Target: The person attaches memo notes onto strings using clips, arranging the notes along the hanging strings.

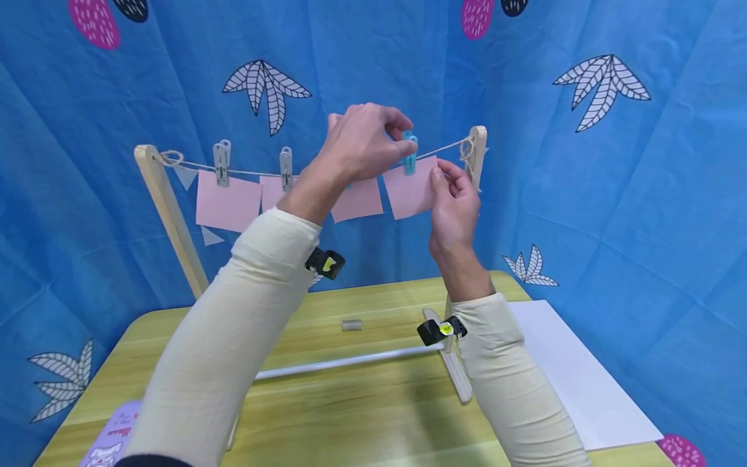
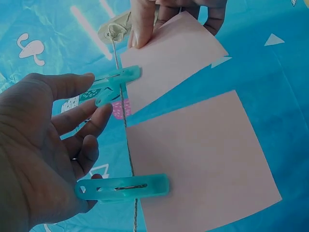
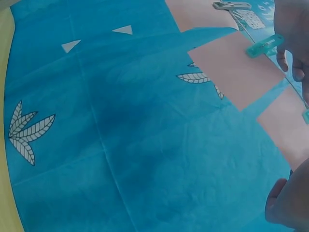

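My left hand (image 1: 364,139), up at the twine, pinches the handle end of a teal clothespin (image 1: 410,162) between thumb and fingers. The clothespin's other end overlaps the top edge of the rightmost pink paper (image 1: 408,191) at the line. At that paper's right edge, my right hand (image 1: 458,201) pinches it between thumb and fingers. In the left wrist view, another teal clothespin (image 2: 123,187) clips the neighbouring pink paper (image 2: 203,159) to the twine (image 2: 128,145), close beside the left palm. The right wrist view shows the right hand (image 3: 292,203) only in part.
Grey clothespins (image 1: 221,165) hold more pink papers (image 1: 227,201) on the left. Wooden posts (image 1: 175,220) carry the twine above a wooden table (image 1: 350,415). A white rod (image 1: 350,363), a small grey cylinder (image 1: 351,325), a white board (image 1: 574,370) and a purple item (image 1: 113,434) lie below.
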A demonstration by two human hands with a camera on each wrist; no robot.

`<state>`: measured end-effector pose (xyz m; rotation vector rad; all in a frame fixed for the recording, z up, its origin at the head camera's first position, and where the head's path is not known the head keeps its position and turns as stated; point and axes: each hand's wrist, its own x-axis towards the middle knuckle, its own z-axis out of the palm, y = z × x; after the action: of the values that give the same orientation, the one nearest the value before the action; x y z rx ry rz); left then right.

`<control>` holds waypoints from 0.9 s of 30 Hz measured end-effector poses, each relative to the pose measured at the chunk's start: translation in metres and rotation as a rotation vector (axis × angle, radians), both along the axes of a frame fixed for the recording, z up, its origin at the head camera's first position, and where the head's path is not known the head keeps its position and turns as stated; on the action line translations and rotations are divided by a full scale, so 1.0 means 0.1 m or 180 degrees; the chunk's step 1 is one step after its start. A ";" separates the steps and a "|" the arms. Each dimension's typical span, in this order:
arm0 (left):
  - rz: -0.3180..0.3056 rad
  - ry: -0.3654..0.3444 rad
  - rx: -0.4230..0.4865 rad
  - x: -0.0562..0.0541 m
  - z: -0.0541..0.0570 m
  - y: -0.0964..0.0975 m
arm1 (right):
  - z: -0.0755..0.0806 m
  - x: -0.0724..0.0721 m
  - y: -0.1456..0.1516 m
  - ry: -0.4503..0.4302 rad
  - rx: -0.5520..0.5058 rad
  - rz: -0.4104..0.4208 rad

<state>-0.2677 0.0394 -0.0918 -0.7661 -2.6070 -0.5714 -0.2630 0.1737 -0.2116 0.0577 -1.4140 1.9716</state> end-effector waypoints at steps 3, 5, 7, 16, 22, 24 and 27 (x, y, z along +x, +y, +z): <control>0.0000 0.0021 -0.0035 0.01 0.01 -0.01 | 0.00 0.00 -0.01 -0.0043 -0.0008 0.0019; 0.0007 0.0042 -0.0066 0.01 0.01 -0.01 | -0.01 0.00 -0.02 -0.0032 -0.0019 0.0051; 0.0027 0.0056 -0.0103 0.02 0.02 -0.02 | -0.02 -0.01 -0.02 0.0026 -0.0041 0.0095; 0.0199 0.0285 -0.0186 0.06 0.02 -0.08 | -0.09 0.02 -0.02 0.0127 0.0153 0.0197; 0.0179 0.0710 0.0107 0.19 -0.03 -0.20 | -0.17 0.10 0.00 0.0062 0.0369 0.0320; 0.0100 0.0862 0.0228 0.24 -0.07 -0.26 | -0.22 0.14 0.00 0.0009 0.0472 0.0340; -0.0045 0.1044 0.0406 0.34 -0.17 -0.37 | -0.31 0.20 0.01 -0.0047 0.0620 0.0393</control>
<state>-0.2339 0.0029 -0.1084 -0.7661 -2.2451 -0.5579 -0.2426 0.1751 -0.2422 0.2239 -1.6433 1.9292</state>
